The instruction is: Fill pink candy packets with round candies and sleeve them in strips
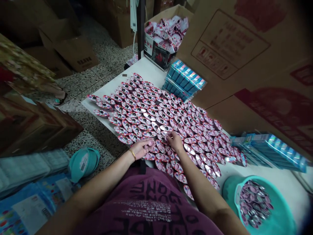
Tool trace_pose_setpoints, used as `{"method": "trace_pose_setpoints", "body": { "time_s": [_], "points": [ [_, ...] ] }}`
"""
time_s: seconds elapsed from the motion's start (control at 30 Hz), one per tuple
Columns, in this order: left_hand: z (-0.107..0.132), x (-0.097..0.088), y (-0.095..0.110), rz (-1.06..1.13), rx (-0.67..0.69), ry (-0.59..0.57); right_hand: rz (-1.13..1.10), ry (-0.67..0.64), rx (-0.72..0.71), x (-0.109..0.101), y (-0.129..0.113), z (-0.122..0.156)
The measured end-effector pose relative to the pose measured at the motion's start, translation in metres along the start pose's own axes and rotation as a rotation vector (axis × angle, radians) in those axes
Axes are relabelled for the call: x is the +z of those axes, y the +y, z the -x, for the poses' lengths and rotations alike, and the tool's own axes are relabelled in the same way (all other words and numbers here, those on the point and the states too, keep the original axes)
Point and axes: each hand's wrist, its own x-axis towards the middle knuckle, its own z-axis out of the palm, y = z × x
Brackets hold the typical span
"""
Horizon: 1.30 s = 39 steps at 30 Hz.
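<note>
Many oval-topped, pink-and-red printed packs (144,127) stand close together on the white table. Toward the far left their tops show dark round holes, while many nearer and to the right have a pink round piece in the middle. My left hand (140,148), palm up with a gold bracelet at the wrist, holds small pink round caps (150,143) in its curled fingers. Just right of it, my right hand (174,141) is closed in a pinch over the packs. Its fingertips touch or nearly touch one top; what they hold is too small to make out.
A teal bucket (227,192) of pink and silver pieces stands at right. Blue packages (183,80) and a carton (156,54) of printed wrappers line the back. Large cardboard boxes (232,42) wall the right. Another person's foot (60,94) shows at left, near a teal pail (84,163).
</note>
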Motion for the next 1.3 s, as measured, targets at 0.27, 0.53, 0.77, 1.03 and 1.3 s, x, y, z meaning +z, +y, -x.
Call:
{"method": "trace_pose_setpoints", "body": {
  "time_s": [0.27,0.53,0.77,1.03,1.3],
  "points": [
    [0.001,-0.008,0.002,0.022,0.023,0.095,0.631,-0.204,0.030,0.009,-0.028,-0.013],
    [-0.002,0.009,0.003,-0.022,0.023,0.085,0.559,-0.235,0.039,0.007,-0.028,-0.016],
    [-0.005,0.017,0.011,-0.056,0.054,0.117,0.262,0.329,0.054,-0.075,0.037,-0.068],
    [-0.009,0.027,0.008,-0.071,0.050,0.181,0.315,0.198,0.073,-0.097,0.060,-0.124],
    [-0.019,0.044,0.008,-0.076,0.013,0.192,0.557,-0.012,0.155,-0.102,0.046,-0.136]
  ]
}}
